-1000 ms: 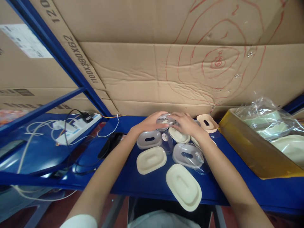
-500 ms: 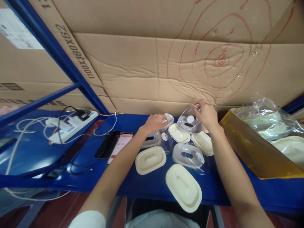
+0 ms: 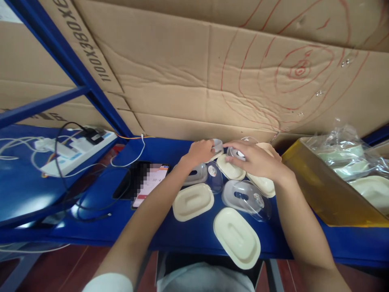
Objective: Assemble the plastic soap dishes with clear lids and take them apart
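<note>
My left hand [image 3: 201, 151] is at the back of the blue bench, its fingers curled at the edge of an oval plastic dish [image 3: 217, 146] with a clear, greyish top. My right hand [image 3: 251, 157] reaches leftward with fingers apart, over a clear-grey oval plastic cover [image 3: 233, 153] that it partly hides. Just in front of the hands lie cream oval trays [image 3: 231, 168]. Nearer me are a grey slotted cover [image 3: 240, 196] with a clear stickered shell, another clear stickered cover [image 3: 214, 178], and two more cream trays, one left [image 3: 193, 202] and one front [image 3: 237, 239].
On the left, a phone [image 3: 152, 184] with a lit screen lies beside a dark object, near a white power strip [image 3: 79, 154] and loose cables. A yellow-brown box [image 3: 316, 190] at right holds bagged dishes [image 3: 346, 156]. Cardboard [image 3: 170, 73] stands behind the bench.
My right hand has let go of the clear shell it held up and moved left, its fingers now extended over the cover. The left hand stays by its dish. The view has shifted slightly.
</note>
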`<move>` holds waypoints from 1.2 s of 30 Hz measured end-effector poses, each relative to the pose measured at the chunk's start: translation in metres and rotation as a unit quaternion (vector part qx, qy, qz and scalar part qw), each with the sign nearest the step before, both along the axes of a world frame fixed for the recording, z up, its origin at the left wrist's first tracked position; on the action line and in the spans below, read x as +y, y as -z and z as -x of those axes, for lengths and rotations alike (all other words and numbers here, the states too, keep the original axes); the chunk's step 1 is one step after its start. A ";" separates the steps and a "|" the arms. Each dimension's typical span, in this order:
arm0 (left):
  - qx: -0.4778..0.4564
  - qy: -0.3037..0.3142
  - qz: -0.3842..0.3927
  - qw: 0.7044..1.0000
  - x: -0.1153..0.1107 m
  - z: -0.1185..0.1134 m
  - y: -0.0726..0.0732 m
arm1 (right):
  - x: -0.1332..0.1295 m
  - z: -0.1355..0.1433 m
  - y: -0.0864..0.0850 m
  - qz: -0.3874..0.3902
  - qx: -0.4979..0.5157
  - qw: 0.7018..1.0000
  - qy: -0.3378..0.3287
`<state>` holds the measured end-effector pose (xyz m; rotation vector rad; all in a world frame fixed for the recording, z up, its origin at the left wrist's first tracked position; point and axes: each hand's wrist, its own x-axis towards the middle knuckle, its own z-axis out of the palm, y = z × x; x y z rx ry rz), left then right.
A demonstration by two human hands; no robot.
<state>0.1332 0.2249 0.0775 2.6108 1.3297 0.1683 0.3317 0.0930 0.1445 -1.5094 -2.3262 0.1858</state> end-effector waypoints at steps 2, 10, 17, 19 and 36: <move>-0.004 -0.012 -0.003 1.000 0.004 0.007 -0.006 | 0.003 0.000 0.006 0.033 -0.007 0.999 0.004; 0.000 -0.063 -0.015 0.998 0.031 0.055 -0.019 | -0.008 0.002 0.002 0.102 0.018 0.994 -0.020; 0.043 -0.069 0.006 0.997 0.038 0.073 -0.018 | -0.052 0.013 -0.032 0.071 0.017 0.997 -0.029; 0.040 -0.054 0.004 0.998 0.024 0.070 -0.020 | -0.072 0.009 -0.030 0.062 0.024 0.998 -0.020; -0.028 0.138 -0.045 0.989 -0.140 0.123 0.050 | -0.139 -0.011 0.125 -0.002 -0.001 0.995 0.098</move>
